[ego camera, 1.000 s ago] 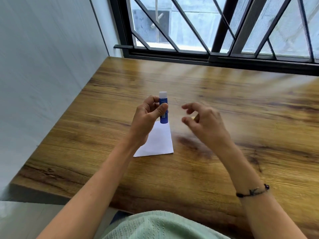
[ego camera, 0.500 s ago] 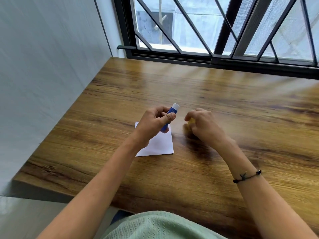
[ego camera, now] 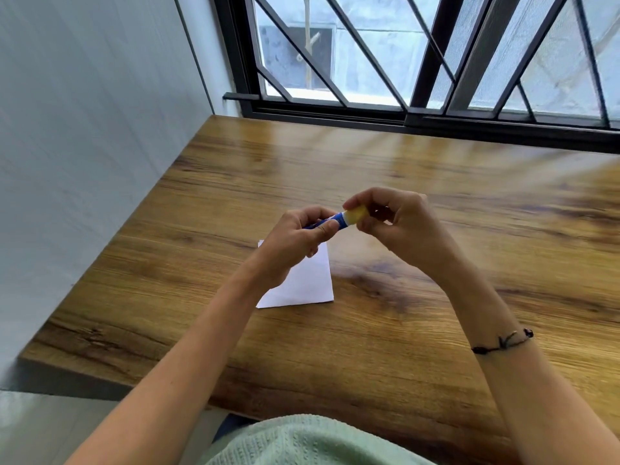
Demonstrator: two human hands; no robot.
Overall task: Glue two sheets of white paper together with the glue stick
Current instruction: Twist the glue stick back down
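My left hand (ego camera: 300, 241) grips the blue glue stick (ego camera: 337, 222), held almost level above the table. Its yellow cap (ego camera: 356, 214) sits on the stick's right end, pinched by the fingers of my right hand (ego camera: 399, 226). White paper (ego camera: 303, 285) lies flat on the wooden table (ego camera: 436, 313) below my left hand, which hides its upper part. I cannot tell whether it is one sheet or two stacked.
A white wall runs along the table's left edge (ego camera: 110, 226). A barred window (ego camera: 402, 62) stands behind the far edge. The near edge of the table is just in front of my green-clad body (ego camera: 302, 444).
The glue stick went from upright to lying almost level. My right hand picked up the yellow cap from the table and brought it onto the stick's end.
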